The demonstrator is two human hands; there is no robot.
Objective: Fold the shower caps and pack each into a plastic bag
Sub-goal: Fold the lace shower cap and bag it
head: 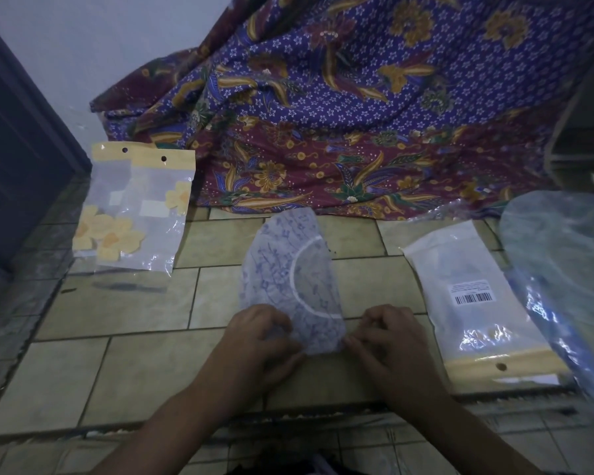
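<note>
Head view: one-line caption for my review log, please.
Left hand and right hand pinch a folded shower cap on the tiled floor; flower-printed bags left, barcoded bag right.

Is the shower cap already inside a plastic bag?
No, the shower cap lies bare on the floor, left hand and right hand gripping its near end.

Open lane left: bare beige floor tiles (124,303) between folded blue-patterned translucent shower cap (282,275) and clear plastic bags with yellow flower print (134,207). Narrower tile strip right, between cap and white packed bag with barcode label (474,296). Pale blue translucent plastic heap (563,255) blocks far right. Purple-maroon batik cloth (357,114) closes back. Dark door (14,149) bounds far left.
</note>
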